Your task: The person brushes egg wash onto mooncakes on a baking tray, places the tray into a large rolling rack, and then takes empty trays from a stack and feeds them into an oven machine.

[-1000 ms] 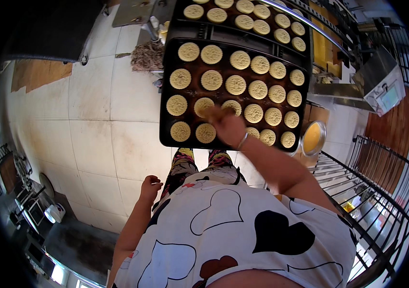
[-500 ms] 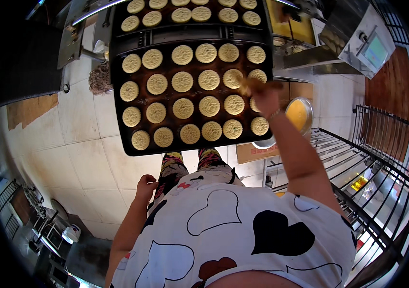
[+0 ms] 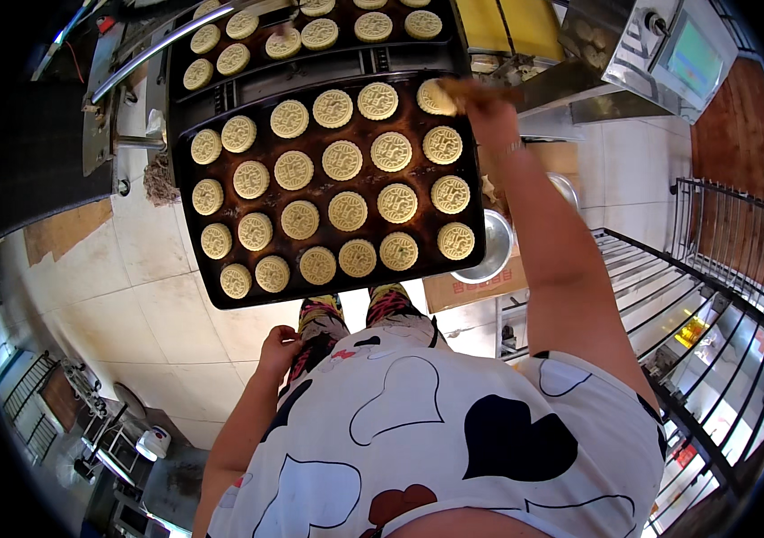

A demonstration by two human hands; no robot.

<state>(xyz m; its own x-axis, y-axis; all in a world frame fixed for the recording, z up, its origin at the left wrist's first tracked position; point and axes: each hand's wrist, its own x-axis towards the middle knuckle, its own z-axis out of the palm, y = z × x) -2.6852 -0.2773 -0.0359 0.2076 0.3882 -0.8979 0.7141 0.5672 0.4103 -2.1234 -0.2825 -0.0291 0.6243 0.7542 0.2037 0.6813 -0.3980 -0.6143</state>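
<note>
My right hand (image 3: pixel 493 124) grips a pastry brush (image 3: pixel 464 92), blurred by motion. Its bristles touch the right-hand cake (image 3: pixel 436 97) in the far row of the nearer tray. This dark baking tray (image 3: pixel 346 286) holds rows of round, pale yellow mooncakes (image 3: pixel 347 212) with scalloped edges and stamped tops. Low beside my left thigh hangs my left hand (image 3: pixel 281 350), fingers curled in, with nothing visible in it.
Beyond is a second tray of mooncakes (image 3: pixel 319 34), under a metal bar (image 3: pixel 180 47); a blurred reddish shape hovers there. Metal bowls (image 3: pixel 495 247) and a cardboard box (image 3: pixel 476 291) sit right of the near tray. Black railings (image 3: pixel 660 269) and a machine with a screen (image 3: pixel 694 65) stand further right.
My right hand and brush have moved away from me, from the second row's right-hand cakes to the far row. The trays appear shifted left and tilted as the view turned. The left hand stays put.
</note>
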